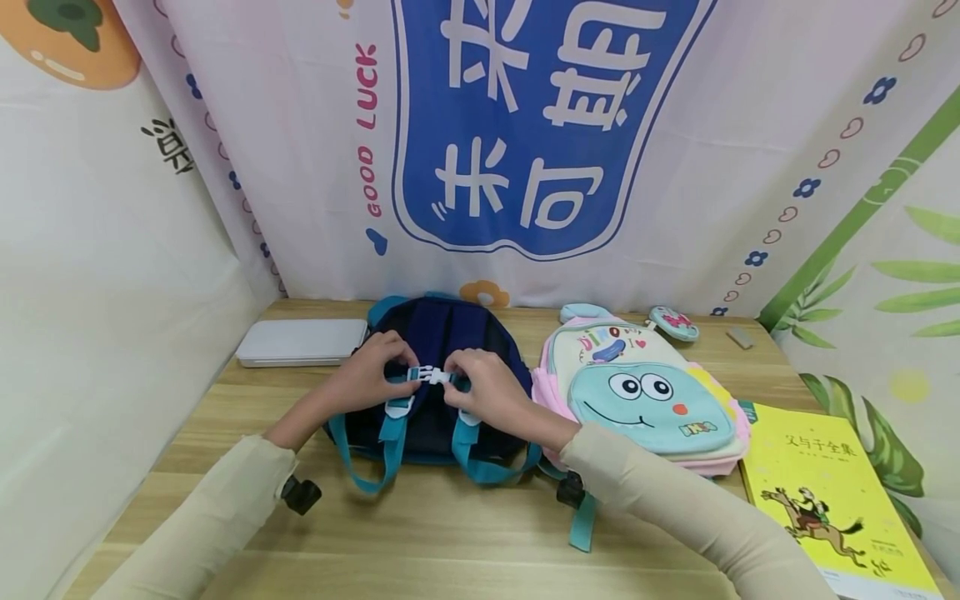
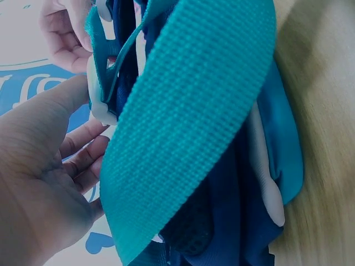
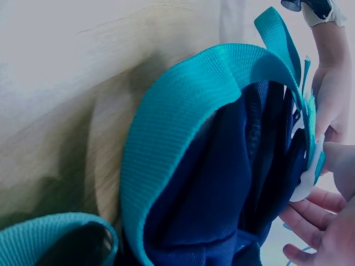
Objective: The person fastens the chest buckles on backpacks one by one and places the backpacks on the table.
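A dark blue backpack (image 1: 486, 329) with teal straps (image 1: 391, 450) lies on the table, its strap side up. Across its middle runs a white plastic buckle (image 1: 431, 375), the pronged half meeting the other half between my hands. My left hand (image 1: 373, 369) pinches the pronged half at its strap end with thumb and fingers. From the other side, my right hand (image 1: 491, 390) pinches the receiving half. In the left wrist view a broad teal strap (image 2: 188, 122) hides much of the backpack. A looped teal strap (image 3: 161, 149) fills the middle of the right wrist view.
A pale flat case (image 1: 303, 342) lies left of the backpack. Close on the right is a pink and cream children's backpack (image 1: 648, 404) with a small round pouch (image 1: 674, 323). Farther right are a yellow book (image 1: 832, 492) and a small grey block (image 1: 740, 337). A printed curtain (image 1: 315, 167) hangs behind.
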Demonstrator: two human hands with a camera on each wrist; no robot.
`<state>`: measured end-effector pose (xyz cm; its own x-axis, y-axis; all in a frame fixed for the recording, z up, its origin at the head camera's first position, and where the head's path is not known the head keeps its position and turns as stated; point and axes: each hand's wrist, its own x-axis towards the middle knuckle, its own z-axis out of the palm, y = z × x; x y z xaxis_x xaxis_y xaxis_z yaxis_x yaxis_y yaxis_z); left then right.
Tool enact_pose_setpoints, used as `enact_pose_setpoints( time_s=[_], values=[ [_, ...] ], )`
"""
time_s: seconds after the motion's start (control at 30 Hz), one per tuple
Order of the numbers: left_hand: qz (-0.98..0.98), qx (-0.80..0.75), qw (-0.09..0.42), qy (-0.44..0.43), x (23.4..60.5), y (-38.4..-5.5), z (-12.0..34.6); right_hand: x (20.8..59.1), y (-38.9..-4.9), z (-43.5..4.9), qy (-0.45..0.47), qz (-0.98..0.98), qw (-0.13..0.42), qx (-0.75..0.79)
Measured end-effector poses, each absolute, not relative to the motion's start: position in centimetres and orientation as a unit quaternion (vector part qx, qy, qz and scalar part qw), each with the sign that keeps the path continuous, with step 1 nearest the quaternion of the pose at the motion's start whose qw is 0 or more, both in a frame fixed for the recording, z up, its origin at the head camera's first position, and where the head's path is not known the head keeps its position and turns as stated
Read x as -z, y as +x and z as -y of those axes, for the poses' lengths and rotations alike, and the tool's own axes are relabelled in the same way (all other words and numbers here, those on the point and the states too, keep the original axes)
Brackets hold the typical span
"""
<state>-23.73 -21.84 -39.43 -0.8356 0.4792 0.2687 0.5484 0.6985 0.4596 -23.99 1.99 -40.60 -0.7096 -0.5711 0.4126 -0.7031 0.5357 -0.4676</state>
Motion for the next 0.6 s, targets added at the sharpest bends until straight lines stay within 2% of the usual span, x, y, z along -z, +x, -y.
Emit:
enact_pose_setpoints(
  time_s=[0.6],
  values=[
    [0.907, 0.271, 0.07, -0.315, 39.37, -23.94, 21.59, 39.97, -24.01, -2.21, 0.387, 0.875, 0.149, -0.249]
  ],
)
